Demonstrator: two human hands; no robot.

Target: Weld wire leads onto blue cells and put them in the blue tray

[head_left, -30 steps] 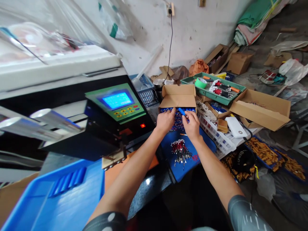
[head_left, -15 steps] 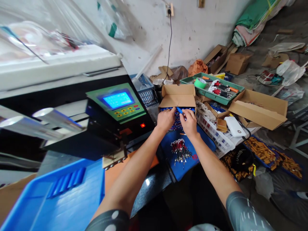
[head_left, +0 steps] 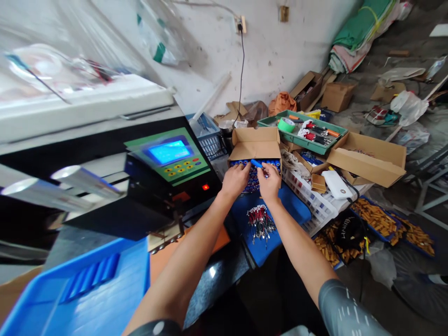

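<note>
An open cardboard box (head_left: 256, 148), packed with blue cylindrical battery cells (head_left: 252, 185), stands on the bench. Over its right side, my right hand (head_left: 269, 181) pinches one blue battery cell (head_left: 256, 163), held at a slant above the others. My left hand (head_left: 235, 179) is over the left side of the box, its fingers bent and closed, fingertips close to the held cell's left end. Whether they grip anything is hidden. In front of the box, a bundle of red and black wire leads (head_left: 261, 220) with white connectors lies on a blue mat (head_left: 292, 205).
On the left is a machine with a lit display (head_left: 171, 150). A blue tray (head_left: 115, 298) with several blue cylinders stands below it. To the right are a green tray (head_left: 315, 145), a white basket (head_left: 317, 205), a white power bank (head_left: 338, 184) and an open carton (head_left: 371, 158).
The blue cell has shifted slightly left and lies flatter, with my right hand still on it. My left hand has drawn back a little from it. The camera view has shifted slightly.
</note>
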